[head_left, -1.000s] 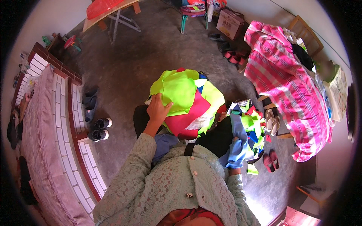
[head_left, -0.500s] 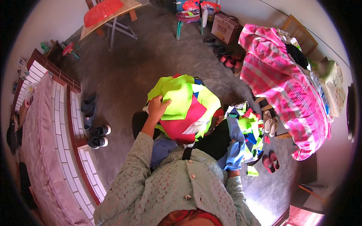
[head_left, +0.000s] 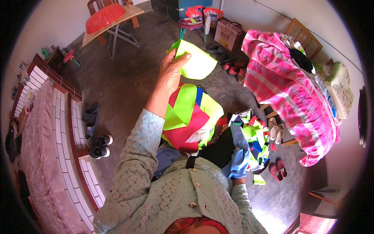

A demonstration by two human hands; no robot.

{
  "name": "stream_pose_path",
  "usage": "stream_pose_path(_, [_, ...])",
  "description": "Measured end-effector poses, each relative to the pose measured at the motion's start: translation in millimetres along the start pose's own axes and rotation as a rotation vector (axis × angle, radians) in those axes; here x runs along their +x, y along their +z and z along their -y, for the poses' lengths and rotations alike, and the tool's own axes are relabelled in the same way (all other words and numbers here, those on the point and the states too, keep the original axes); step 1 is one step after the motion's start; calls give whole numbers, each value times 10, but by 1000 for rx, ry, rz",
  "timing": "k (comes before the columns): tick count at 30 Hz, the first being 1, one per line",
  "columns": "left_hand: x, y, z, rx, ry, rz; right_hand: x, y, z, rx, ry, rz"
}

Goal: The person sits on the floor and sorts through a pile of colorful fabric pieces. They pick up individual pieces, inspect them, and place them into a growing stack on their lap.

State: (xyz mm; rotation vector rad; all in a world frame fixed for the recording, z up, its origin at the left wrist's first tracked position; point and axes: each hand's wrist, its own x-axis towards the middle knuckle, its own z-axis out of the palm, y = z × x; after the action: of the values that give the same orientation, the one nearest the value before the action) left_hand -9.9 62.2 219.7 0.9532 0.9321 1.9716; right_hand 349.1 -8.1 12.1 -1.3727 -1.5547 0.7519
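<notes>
Here, the left hand (head_left: 172,67) pinches a lime cloth (head_left: 199,63) above the pile (head_left: 193,121); the right hand (head_left: 239,181) is mostly hidden by blue cloth (head_left: 240,156), its grip impossible to tell. Scraps (head_left: 255,136) heap on the grey floor (head_left: 124,82) near a pink plaid cover (head_left: 288,93); a red basin (head_left: 105,18) tops a table (head_left: 131,14).

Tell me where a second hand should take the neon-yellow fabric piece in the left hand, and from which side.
Pinch the neon-yellow fabric piece by its free right edge, probably best from the right: the left hand already grips its left side, while the opposite edge spreads out uncovered.
</notes>
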Motion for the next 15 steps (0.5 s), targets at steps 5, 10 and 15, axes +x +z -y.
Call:
stream_pose_path(5, [-276,-92,503,-68,-88,-65,20,-43,173,40,125,77])
stream_pose_path(10, [-1110,-577,1516,81,-583,-335,13,15,-199,-88,-85,-32])
stream_pose_path(15, [-1414,-590,1432,64,-633,-202,23,21,69,-15,51,19])
